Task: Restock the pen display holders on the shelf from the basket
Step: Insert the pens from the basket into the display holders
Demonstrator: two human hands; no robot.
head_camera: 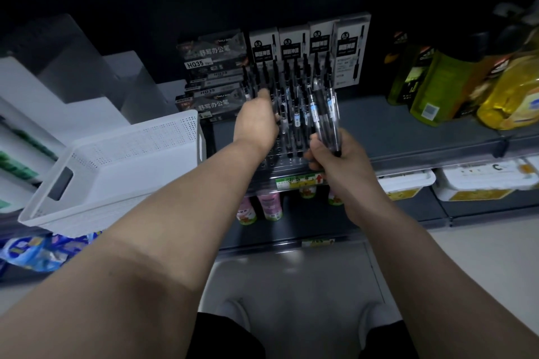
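Observation:
A dark perforated pen display holder [287,159] stands on the grey shelf, with several black pens upright in its back rows. My left hand [256,121] reaches into the holder among the pens; its fingertips are hidden behind the hand, so I cannot tell whether it pinches a pen. My right hand [329,154] grips a bundle of clear-barrelled pens [325,114], held upright just right of the holder's middle. The white perforated basket [116,172] sits tilted on the shelf to the left, and I see no pens in the visible part of it.
Pen boxes [309,44] stand behind the holder and stacked dark boxes [213,67] to its left. Yellow and green bottles [466,84] fill the shelf's right side. White tubs [478,181] and small pink bottles [271,207] sit on the lower shelves. White boxes stand far left.

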